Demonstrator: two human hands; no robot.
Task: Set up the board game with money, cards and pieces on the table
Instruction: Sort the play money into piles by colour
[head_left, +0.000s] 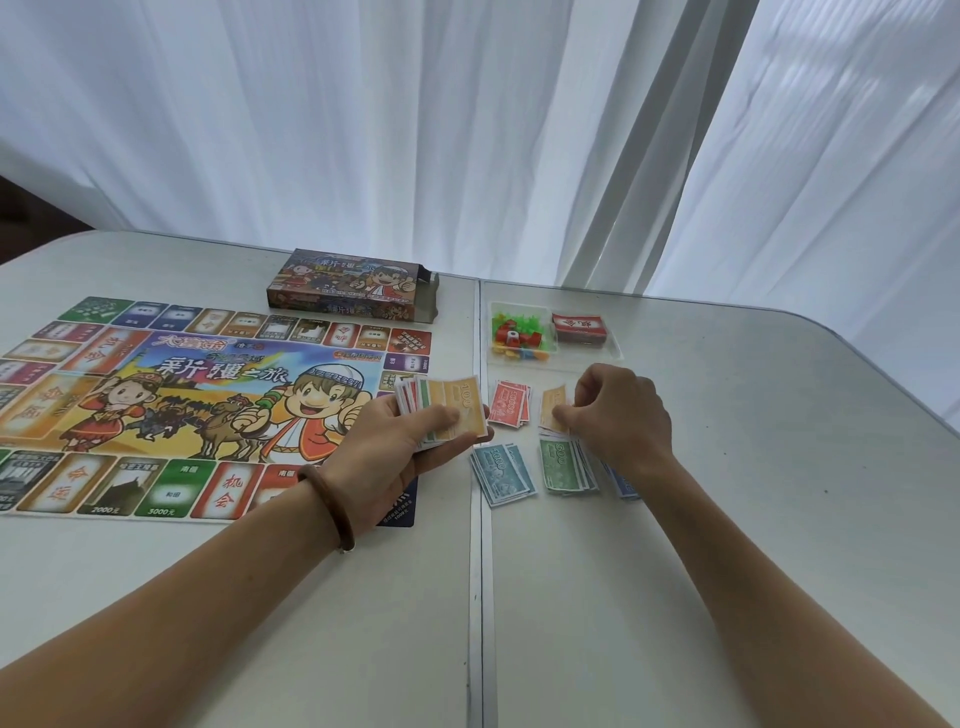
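The right hand's (618, 415) fingers (563, 415) are curled together, their tips pinching the near edge of the orange notes (551, 408) that lie flat on the table (727, 519) directly under them. Whether the top note is already let go I cannot tell. These notes run lengthwise away from the fingertips, toward the far side. Just left of the fingertips sits a red pile (511, 404). Just nearer than them is a green pile (563, 465), with a teal pile (501, 473) to its left and a blue pile (623, 486) half hidden under the wrist.

The left hand (410, 441) holds the unsorted stack of notes (447, 410), its fingers curled beneath and its thumb (441, 415) pressed across the top orange note, whose long axis points at the right hand. That top note matches the orange notes, so the next deal probably goes rightward past the red pile, and the right hand is the nearer one.

Beyond the right fingertips lie a bag of pieces (519, 338) and red cards (579, 328). Left of the left hand the board (197, 405) is spread out, with the box (348, 286) behind it.
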